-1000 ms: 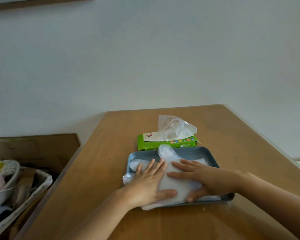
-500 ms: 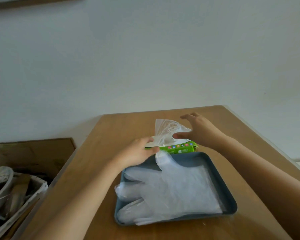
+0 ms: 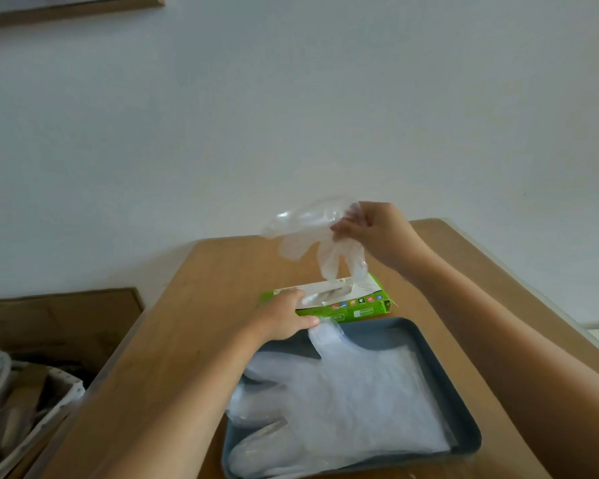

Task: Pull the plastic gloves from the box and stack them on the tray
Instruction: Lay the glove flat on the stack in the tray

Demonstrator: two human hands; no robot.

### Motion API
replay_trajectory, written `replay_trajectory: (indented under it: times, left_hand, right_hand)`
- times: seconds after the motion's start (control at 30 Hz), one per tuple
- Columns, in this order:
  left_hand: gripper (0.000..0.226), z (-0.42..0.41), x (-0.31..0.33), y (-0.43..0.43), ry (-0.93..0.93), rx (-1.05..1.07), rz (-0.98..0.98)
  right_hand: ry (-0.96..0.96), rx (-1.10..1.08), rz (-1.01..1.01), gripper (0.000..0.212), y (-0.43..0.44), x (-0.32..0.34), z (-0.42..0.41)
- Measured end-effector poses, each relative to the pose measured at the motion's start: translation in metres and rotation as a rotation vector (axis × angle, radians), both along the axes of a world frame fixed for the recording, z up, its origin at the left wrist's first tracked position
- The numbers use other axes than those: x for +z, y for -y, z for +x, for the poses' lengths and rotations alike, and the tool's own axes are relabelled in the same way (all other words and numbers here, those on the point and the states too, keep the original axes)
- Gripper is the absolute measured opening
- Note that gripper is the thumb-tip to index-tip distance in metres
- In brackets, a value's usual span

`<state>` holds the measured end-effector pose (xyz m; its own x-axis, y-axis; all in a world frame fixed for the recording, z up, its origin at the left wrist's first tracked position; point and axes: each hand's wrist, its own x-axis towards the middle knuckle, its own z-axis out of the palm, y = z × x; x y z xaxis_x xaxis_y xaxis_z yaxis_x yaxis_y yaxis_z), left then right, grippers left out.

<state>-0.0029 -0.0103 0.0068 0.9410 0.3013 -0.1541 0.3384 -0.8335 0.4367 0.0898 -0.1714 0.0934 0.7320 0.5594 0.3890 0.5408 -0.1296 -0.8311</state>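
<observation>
One green box (image 3: 346,302) lies on the surface (image 3: 204,305), with bare wood to its left, right and behind. Its print is too small to read. The left hand (image 3: 284,319) grips the box's left end. Above the box, the right hand (image 3: 377,233) has its fingers pinching one clear glove (image 3: 312,236), whose tips hang at the slot. One tray (image 3: 440,375) just in front of the box holds a stack of gloves (image 3: 343,392); their number cannot be told.

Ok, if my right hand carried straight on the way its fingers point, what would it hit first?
Your right hand points left, pinching the clear plastic glove. Past it the way looks free: only air above the brown wooden table, though depth to the white wall is unclear.
</observation>
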Motion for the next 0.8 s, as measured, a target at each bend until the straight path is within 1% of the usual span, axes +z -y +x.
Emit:
replay_trajectory:
  times: [0.07, 0.1, 0.13, 0.17, 0.2, 0.27, 0.3, 0.33, 0.43, 0.5, 0.53, 0.57, 0.6, 0.63, 0.67, 0.73, 0.8]
  left_hand:
    - [0.057, 0.001, 0.003, 0.0, 0.009, 0.017, -0.016]
    - [0.056, 0.0, 0.006, 0.0, 0.036, 0.033, -0.087]
    - [0.055, 0.0, 0.008, 0.001, 0.085, 0.043, -0.227]
    - [0.051, -0.002, 0.012, 0.002, 0.156, 0.04, -0.413]
    - [0.044, -0.006, 0.019, 0.004, 0.226, 0.027, -0.644]
    - [0.027, -0.018, 0.033, 0.013, 0.321, 0.034, -1.204]
    - [0.024, -0.025, 0.04, 0.018, 0.34, 0.018, -1.422]
    - [0.028, -0.032, 0.045, 0.022, 0.338, -0.028, -1.542]
    - [0.053, -0.042, 0.048, 0.026, 0.328, -0.048, -1.656]
    - [0.076, -0.048, 0.053, 0.032, 0.307, -0.022, -1.678]
    - [0.082, -0.05, 0.056, 0.038, 0.302, -0.015, -1.671]
    - [0.077, -0.052, 0.057, 0.044, 0.322, -0.018, -1.62]
    - [0.059, -0.055, 0.059, 0.051, 0.357, -0.027, -1.52]
    - [0.034, -0.055, 0.059, 0.057, 0.41, -0.021, -1.397]
    - [0.015, -0.057, 0.061, 0.062, 0.458, 0.002, -1.297]
    - [0.019, -0.059, 0.064, 0.065, 0.504, 0.022, -1.196]
    - [0.017, -0.064, 0.072, 0.063, 0.512, 0.002, -1.124]
  right_hand:
    - [-0.158, 0.133, 0.121, 0.017, 0.009, 0.014, -0.011]
    - [-0.237, 0.182, 0.154, 0.014, 0.014, 0.018, -0.016]
    - [-0.319, 0.214, 0.174, 0.012, 0.019, 0.021, -0.02]
    - [-0.406, 0.238, 0.188, 0.011, 0.023, 0.022, -0.024]
    - [-0.492, 0.258, 0.197, 0.01, 0.028, 0.022, -0.028]
    - [-0.621, 0.276, 0.203, 0.01, 0.036, 0.018, -0.035]
    - [-0.65, 0.272, 0.205, 0.011, 0.04, 0.016, -0.039]
    - [-0.665, 0.26, 0.208, 0.012, 0.044, 0.012, -0.042]
    - [-0.683, 0.203, 0.242, 0.011, 0.056, 0.002, -0.051]
    - [-0.699, 0.175, 0.242, 0.01, 0.061, -0.007, -0.055]
    - [-0.691, 0.164, 0.22, 0.01, 0.064, -0.011, -0.058]
    - [-0.673, 0.169, 0.191, 0.011, 0.066, -0.015, -0.06]
    - [-0.652, 0.188, 0.161, 0.014, 0.069, -0.017, -0.062]
    - [-0.621, 0.216, 0.133, 0.02, 0.072, -0.019, -0.064]
    - [-0.594, 0.249, 0.113, 0.028, 0.076, -0.018, -0.065]
    - [-0.603, 0.312, 0.166, 0.037, 0.085, -0.011, -0.063]
    - [-0.662, 0.306, 0.292, 0.035, 0.097, -0.002, -0.052]
